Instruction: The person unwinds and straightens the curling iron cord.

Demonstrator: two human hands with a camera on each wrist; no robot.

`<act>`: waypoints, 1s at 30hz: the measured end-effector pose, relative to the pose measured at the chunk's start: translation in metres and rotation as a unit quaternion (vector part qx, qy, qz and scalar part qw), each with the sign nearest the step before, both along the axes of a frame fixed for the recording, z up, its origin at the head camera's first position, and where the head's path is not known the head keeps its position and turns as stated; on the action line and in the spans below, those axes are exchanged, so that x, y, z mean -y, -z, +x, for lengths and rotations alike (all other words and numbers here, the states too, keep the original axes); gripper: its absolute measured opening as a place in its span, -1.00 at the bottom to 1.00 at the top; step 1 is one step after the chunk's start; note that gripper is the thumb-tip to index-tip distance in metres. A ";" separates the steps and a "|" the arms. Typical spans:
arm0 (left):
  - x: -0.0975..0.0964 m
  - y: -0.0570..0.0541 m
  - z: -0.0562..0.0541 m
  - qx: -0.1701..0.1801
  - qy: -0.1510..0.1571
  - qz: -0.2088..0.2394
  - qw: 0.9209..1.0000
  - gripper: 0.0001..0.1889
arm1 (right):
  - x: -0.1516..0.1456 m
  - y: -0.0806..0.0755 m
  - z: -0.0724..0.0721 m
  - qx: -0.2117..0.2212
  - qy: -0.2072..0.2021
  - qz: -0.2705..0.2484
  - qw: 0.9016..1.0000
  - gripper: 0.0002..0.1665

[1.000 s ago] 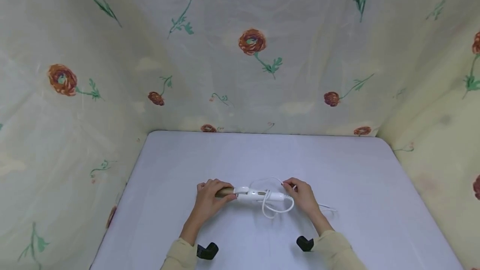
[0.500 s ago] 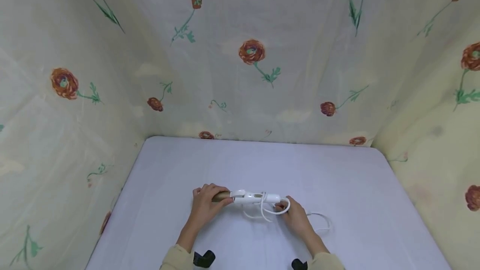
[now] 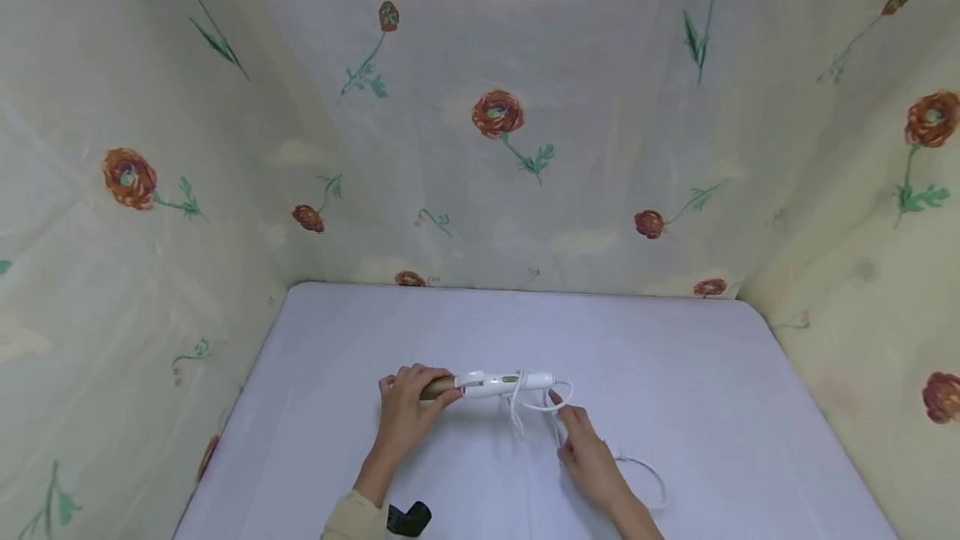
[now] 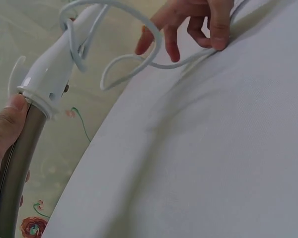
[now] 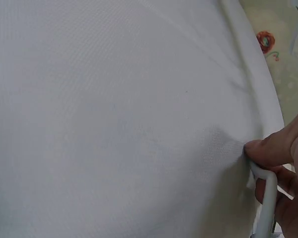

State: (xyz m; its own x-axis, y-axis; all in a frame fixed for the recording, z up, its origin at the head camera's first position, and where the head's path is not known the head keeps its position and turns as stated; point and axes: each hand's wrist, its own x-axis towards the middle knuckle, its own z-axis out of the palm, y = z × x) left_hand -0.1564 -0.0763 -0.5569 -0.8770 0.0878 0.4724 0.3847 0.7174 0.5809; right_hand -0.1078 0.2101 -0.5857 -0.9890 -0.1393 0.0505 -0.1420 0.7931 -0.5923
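In the head view my left hand (image 3: 408,407) grips the brownish metallic barrel of a curling iron (image 3: 495,384), whose white handle points right. In the left wrist view the left thumb (image 4: 7,126) lies on the barrel (image 4: 21,158), just below the handle (image 4: 52,69). A white cord (image 3: 641,465) loops round the handle and trails to the right. My right hand (image 3: 592,461), below and right of the handle, pinches this cord between thumb and fingers. The right wrist view shows the pinched cord (image 5: 269,203) bending down beside the right hand (image 5: 288,153).
A white-covered table (image 3: 360,323) lies beneath both hands. Flower-printed curtains (image 3: 585,173) enclose it at the back and both sides. A black wrist mount (image 3: 409,518) sits by the left sleeve (image 3: 352,517).
My right hand has moved from the handle's end toward my body, with the cord. The left hand still grips the barrel. The head view has tilted up slightly.
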 end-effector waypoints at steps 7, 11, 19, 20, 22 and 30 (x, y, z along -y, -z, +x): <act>0.000 -0.001 -0.004 0.010 -0.005 -0.004 1.000 -0.63 | 0.008 -0.005 0.001 -0.092 -0.047 0.006 0.995 0.19; 0.000 0.001 -0.004 0.011 -0.007 -0.003 1.000 -0.64 | 0.018 -0.007 0.001 -0.138 -0.051 0.003 0.989 0.09; -0.004 -0.004 -0.003 0.013 -0.023 -0.007 1.000 -0.62 | 0.046 -0.010 0.006 -0.106 -0.041 -0.142 0.983 -0.51; -0.004 -0.004 -0.003 0.015 -0.025 -0.005 1.000 -0.62 | 0.050 -0.010 0.007 -0.113 -0.030 -0.148 0.982 -0.55; -0.005 -0.006 -0.002 0.020 -0.030 -0.001 0.999 -0.62 | 0.056 -0.010 0.007 -0.136 -0.005 -0.139 0.981 -0.61; -0.006 -0.007 0.000 0.028 -0.043 -0.004 0.999 -0.62 | 0.075 -0.012 0.001 -0.275 0.041 -0.101 0.955 -0.84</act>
State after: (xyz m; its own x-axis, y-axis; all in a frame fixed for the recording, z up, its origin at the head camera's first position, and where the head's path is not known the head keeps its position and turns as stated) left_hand -0.1564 -0.0698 -0.5501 -0.9067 0.0138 0.4216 0.2875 0.7515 0.5938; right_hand -0.1063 0.1350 -0.5737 -0.8119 0.0057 0.5838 -0.4178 0.6927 -0.5878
